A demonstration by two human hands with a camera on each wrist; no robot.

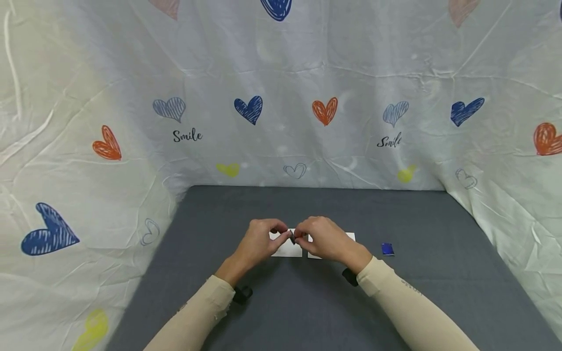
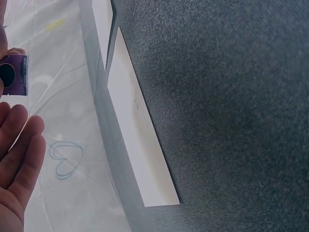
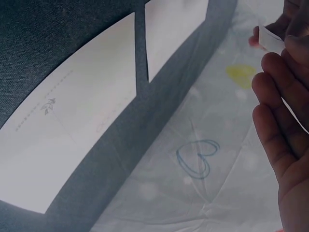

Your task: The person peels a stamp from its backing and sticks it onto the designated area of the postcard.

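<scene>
Both hands meet above two white cards, holding a small purple stamp [image 2: 20, 75] between them. It has a dark round picture and a serrated edge. My left hand [image 1: 262, 237] pinches it from the left by thumb and forefinger. From the right, the thumb and fingertips of my right hand [image 1: 326, 239] pinch it too. Its white back [image 3: 269, 40] faces the right wrist view. Below lie the left card [image 1: 287, 250] and the right card [image 1: 350, 236], the latter partly hidden by my right hand. Faint print with a small leafy sprig marks one card [image 3: 72, 125].
A small blue square piece [image 1: 388, 249] lies on the grey table [image 1: 298, 312], right of the cards. Behind and beside the table hangs a white cloth [image 1: 281, 141] printed with hearts. Dark bands with small devices sit at both wrists.
</scene>
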